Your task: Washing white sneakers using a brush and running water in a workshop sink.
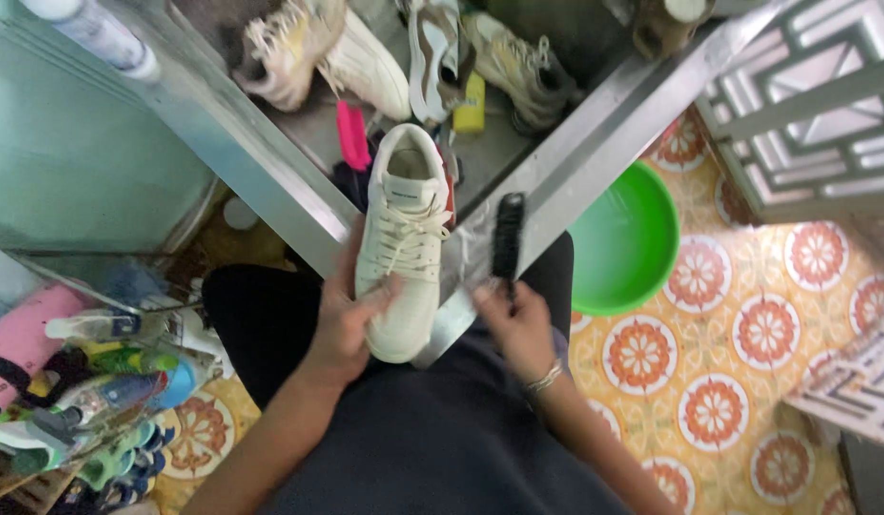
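Observation:
My left hand [345, 319] grips a white lace-up sneaker [402, 238] by its toe end, sole side toward my lap, with the heel pointing away over the edge of a metal tray [566, 172]. My right hand [518, 324] holds a black brush [507, 236] upright by its handle, just right of the sneaker, bristles near the shoe's side. A bracelet sits on my right wrist. I am seated in dark clothes.
Several more sneakers [308, 48] lie in the metal tray with a pink brush [352, 135] and a yellow bottle [471, 105]. A green plastic basin [625, 238] stands on the patterned tile floor at right. Bottles and brushes [108, 381] crowd a rack at left.

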